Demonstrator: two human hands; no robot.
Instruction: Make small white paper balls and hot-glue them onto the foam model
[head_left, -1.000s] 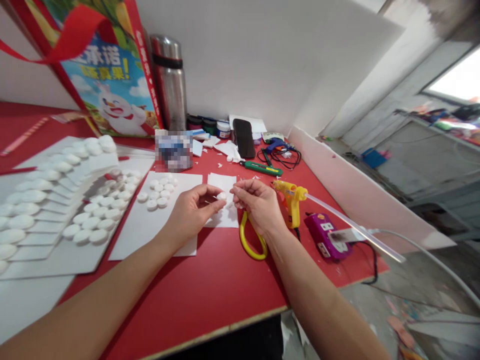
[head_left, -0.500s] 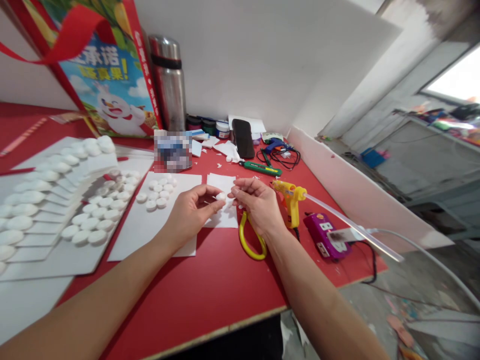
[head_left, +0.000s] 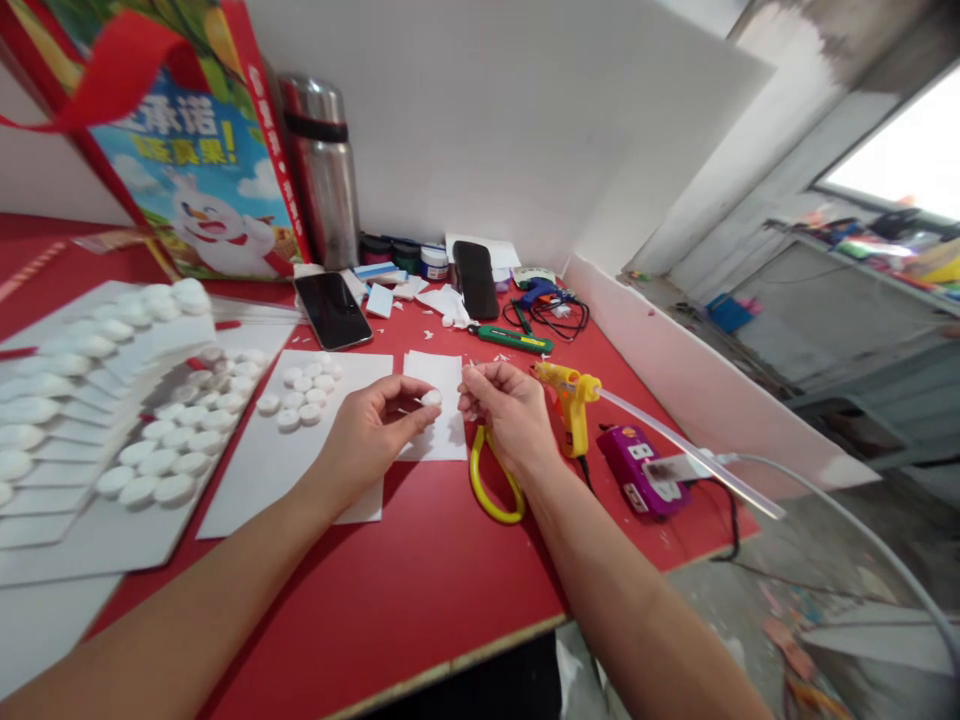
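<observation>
The left hand (head_left: 375, 425) pinched one white disc (head_left: 431, 398) between thumb and forefinger above small white sheets (head_left: 450, 438), while the right hand (head_left: 510, 410) had its fingertips pressed together just beside it.
Working well here probably meant a light pinch at the disc's rim, leaving its face uncovered; whether the right hand held anything could not be told. Counted left to right: about eleven loose discs (head_left: 309, 413) on a larger sheet (head_left: 247, 480), two smartphones (head_left: 334, 310), one yellow loop handle (head_left: 495, 514), one yellow glue gun (head_left: 576, 415), one purple socket block (head_left: 628, 455).
</observation>
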